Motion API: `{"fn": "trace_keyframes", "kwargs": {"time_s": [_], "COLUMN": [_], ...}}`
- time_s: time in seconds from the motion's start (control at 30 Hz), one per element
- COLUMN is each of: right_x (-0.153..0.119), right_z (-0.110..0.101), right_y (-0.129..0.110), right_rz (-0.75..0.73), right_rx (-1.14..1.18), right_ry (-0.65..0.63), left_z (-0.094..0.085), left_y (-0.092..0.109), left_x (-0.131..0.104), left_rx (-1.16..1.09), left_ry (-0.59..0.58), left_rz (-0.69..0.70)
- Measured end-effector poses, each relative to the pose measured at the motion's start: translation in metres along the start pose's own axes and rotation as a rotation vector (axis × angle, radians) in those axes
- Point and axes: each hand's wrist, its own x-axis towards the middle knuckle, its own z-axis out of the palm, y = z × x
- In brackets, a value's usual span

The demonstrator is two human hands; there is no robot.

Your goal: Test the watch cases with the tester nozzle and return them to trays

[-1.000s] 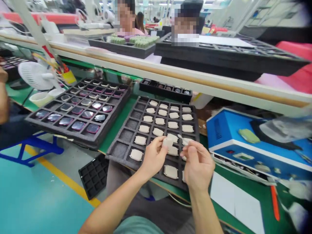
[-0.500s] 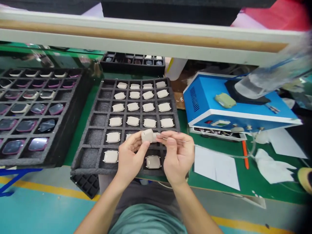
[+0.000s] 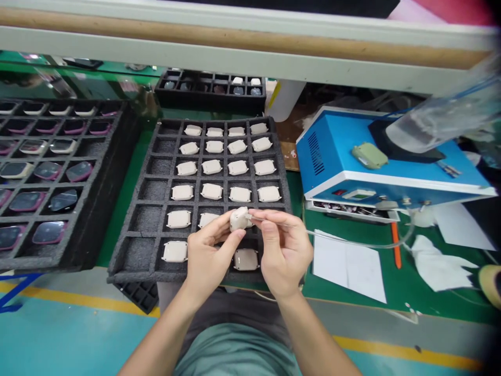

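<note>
Two bare hands meet over a dark grey foam tray (image 3: 148,275) divided into square compartments. The left hand (image 3: 211,256) pinches a small off-white case with rounded corners (image 3: 237,219) between thumb and fingers, lifted above the tray's near rows and tilted, seemingly so that its edge faces the other hand. The right hand (image 3: 285,250) is closed around the end of a thin, clear, flexible tube (image 3: 364,244), holding it like a pen, probably for fine control. The tube's tip is at the case's edge; whether they touch is too small to tell.

Similar off-white cases (image 3: 174,251) lie singly in the compartments, whose walls likely keep them from rubbing together. The tray sits directly in front of the person, within easy reach. The tube trails rightward over a white paper sheet (image 3: 348,266) on the green tabletop (image 3: 450,309), towards a bright blue metal box with white edges (image 3: 403,183). That box stands close by on the right, perhaps because the tube's length requires it.
</note>
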Motion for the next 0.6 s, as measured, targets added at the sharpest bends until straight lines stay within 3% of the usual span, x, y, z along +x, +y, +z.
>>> {"fn": "trace_keyframes", "kwargs": {"time_s": [0.6], "right_x": [0.0], "right_z": [-0.0002], "right_y": [-0.0023], "right_rz": [0.027], "right_rx": [-0.038], "right_ry": [0.002], "left_z": [0.0002], "left_y": [-0.0009], "left_x": [-0.0005], "left_rx": [0.022], "left_ry": [0.006], "left_rz": [-0.021]}}
